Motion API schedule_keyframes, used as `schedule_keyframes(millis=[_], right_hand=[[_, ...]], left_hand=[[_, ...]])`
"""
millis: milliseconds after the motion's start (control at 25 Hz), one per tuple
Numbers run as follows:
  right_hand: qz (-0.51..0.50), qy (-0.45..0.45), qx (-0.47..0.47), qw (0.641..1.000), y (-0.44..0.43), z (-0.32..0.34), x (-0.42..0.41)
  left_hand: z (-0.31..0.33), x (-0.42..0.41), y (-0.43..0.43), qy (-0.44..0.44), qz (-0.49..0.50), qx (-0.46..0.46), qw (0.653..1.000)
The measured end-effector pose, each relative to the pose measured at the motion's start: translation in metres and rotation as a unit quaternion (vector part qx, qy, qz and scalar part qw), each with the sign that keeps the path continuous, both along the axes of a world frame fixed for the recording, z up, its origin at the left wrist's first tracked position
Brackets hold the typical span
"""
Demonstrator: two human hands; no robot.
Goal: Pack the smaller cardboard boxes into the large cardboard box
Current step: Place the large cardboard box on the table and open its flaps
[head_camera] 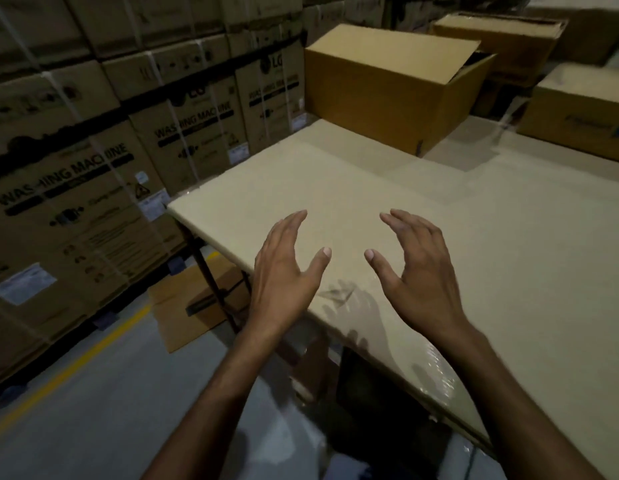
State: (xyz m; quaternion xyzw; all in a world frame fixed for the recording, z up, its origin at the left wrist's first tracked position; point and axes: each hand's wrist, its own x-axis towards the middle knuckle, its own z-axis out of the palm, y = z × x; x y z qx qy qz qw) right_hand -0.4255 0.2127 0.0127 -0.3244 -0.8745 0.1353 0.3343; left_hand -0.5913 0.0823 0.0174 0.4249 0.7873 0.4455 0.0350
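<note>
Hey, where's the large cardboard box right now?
In the head view, the large cardboard box sits at the far end of the table, upper centre, just right of the stacked washing-machine cartons.

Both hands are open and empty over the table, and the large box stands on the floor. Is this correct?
Not quite: the head view shows the large box standing at the far end of the table, not on the floor. The left hand and right hand are open and empty.
</note>
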Motion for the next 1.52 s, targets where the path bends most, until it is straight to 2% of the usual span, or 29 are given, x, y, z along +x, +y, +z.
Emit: schedule_keyframes(millis=[120,440,600,1080,1280,1520], right_hand=[[-0.025,0.024,-0.007,0.999,0.025,-0.001,-0.031],[-0.064,0.048,-0.045,0.996,0.108,0.009,-0.148],[-0.085,0.048,-0.049,0.994,0.145,0.023,-0.192],[-0.204,0.025,-0.046,0.978,0.269,0.044,-0.344],[-0.190,0.005,-0.054,0.980,0.295,0.038,-0.413],[-0.190,-0.008,-0.047,0.981,0.345,0.034,-0.434]], left_hand=[[0.008,-0.046,0.034,-0.006,-0.030,0.016,0.999],[0.035,-0.159,0.126,0.110,-0.082,-0.012,0.991],[0.044,-0.209,0.174,0.085,-0.094,0.001,0.992],[0.051,-0.361,0.350,0.002,-0.230,0.023,0.973],[0.038,-0.428,0.382,-0.035,-0.217,0.012,0.976],[0.047,-0.468,0.415,-0.044,-0.206,0.028,0.977]])
